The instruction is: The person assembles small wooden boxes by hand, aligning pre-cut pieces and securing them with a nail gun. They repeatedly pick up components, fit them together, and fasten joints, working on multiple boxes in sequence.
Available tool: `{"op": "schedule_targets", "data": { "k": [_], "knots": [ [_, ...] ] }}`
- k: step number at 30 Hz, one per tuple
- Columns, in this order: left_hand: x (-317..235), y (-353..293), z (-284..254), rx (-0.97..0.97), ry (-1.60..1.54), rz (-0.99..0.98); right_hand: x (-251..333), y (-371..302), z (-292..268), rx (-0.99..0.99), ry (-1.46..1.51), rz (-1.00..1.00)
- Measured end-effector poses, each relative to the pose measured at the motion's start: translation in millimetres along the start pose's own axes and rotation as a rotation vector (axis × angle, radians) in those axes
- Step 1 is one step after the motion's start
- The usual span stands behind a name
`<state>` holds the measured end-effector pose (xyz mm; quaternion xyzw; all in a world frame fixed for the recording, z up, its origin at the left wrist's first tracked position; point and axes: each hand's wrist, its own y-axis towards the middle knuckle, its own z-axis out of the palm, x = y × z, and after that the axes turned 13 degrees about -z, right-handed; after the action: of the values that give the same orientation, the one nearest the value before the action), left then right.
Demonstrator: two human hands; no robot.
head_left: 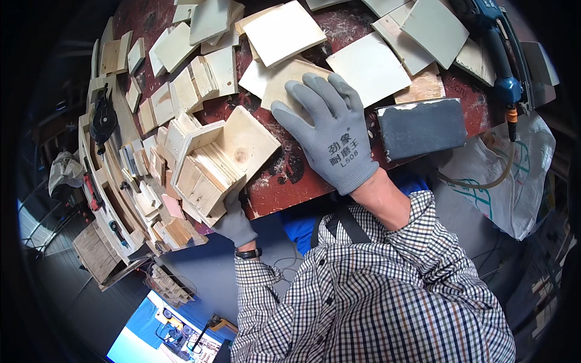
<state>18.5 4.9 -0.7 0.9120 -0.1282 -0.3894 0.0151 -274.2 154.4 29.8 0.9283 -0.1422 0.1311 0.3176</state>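
Observation:
My right hand [330, 130], in a grey work glove, lies over a pale wooden board [275, 94] in the pile. Its fingers are stretched out and slightly apart, with the tips on or just above the wood. To its left stands an open-topped box of thin boards [254, 142], tilted, with several thin wooden pieces [212, 172] stacked inside. My left hand [235, 227], gloved too, is against the near lower side of this box, by the table edge. The box hides its fingers, so their grip does not show.
Loose boards [369, 69] cover much of the worn red table [278, 196]. A dark grey block [420, 128] sits right of my right hand. A blue power tool with a hose [505, 78] is at the far right, above a white sack [514, 175]. Small wood pieces [172, 233] crowd the left.

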Motion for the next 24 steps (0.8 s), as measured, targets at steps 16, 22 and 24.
{"op": "schedule_targets", "data": {
  "k": [16,22,24],
  "knots": [
    [-2.7,-5.5,-15.0,0.026,0.164,-0.160,3.4,3.5,7.1,0.073,0.077,0.187],
    [6.2,-4.5,-26.2,-0.034,0.508,0.135,4.3,1.5,3.3,0.114,0.102,0.181],
    [3.3,-4.8,-23.0,-0.058,0.525,0.186,5.3,0.7,2.2,0.117,0.085,0.175]
  ]
}}
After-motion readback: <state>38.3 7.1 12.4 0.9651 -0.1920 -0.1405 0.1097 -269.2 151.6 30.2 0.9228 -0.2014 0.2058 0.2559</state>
